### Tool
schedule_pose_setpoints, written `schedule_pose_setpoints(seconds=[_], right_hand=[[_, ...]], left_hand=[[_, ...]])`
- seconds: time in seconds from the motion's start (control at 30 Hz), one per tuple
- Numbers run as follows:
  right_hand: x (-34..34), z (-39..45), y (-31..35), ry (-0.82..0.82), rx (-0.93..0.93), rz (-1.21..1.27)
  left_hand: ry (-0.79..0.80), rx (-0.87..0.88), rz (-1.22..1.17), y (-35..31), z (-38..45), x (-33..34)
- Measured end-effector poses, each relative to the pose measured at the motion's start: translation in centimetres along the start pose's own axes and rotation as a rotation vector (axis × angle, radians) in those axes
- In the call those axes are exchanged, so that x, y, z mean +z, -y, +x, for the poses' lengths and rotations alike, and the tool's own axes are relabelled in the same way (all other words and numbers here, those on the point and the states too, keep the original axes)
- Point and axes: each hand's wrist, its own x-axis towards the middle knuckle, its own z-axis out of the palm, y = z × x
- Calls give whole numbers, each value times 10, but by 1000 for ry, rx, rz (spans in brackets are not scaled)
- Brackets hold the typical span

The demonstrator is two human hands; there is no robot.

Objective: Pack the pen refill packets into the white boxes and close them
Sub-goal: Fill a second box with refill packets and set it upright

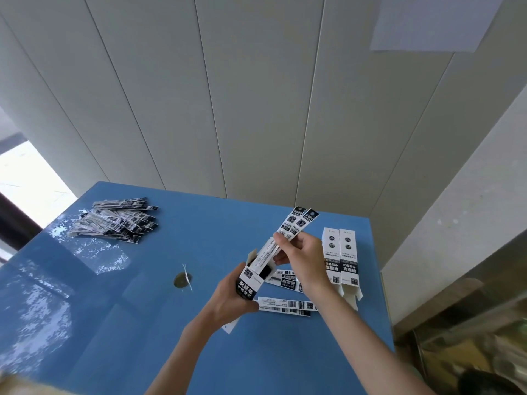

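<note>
My left hand (pixel 228 299) grips a white box (pixel 252 276) with black print, its top flaps open and its mouth tilted up to the right. My right hand (pixel 303 259) pinches two long refill packets (pixel 298 223); their lower ends sit inside the box mouth and their black tops stick out up to the right. Two more white boxes (pixel 340 258) lie side by side at the table's right, their flaps open toward me. Loose packets (pixel 288 305) lie flat under my hands. A heap of packets (pixel 119 220) lies at the far left.
The blue table (pixel 142 323) has a round hole (pixel 182 280) with a white scrap near its middle. A white panelled wall stands right behind the table. The table's right edge runs close to the two boxes; clutter lies beyond it at lower right.
</note>
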Motion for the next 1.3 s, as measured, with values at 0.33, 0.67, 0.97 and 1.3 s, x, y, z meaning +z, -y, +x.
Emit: schedule_pose_setpoints(seconds=[0.33, 0.67, 0.97, 1.3], right_hand=[[2, 1, -3, 10, 31, -9], [3, -6, 5, 44, -70, -94], [1, -1, 10, 216, -73, -320], [4, -3, -3, 301, -86, -342]], left_hand=[[19, 55, -38, -7, -1, 1], [-21, 18, -40, -7, 1, 1], [-129, -49, 62, 8, 5, -1], [-176, -62, 162, 13, 6, 0]])
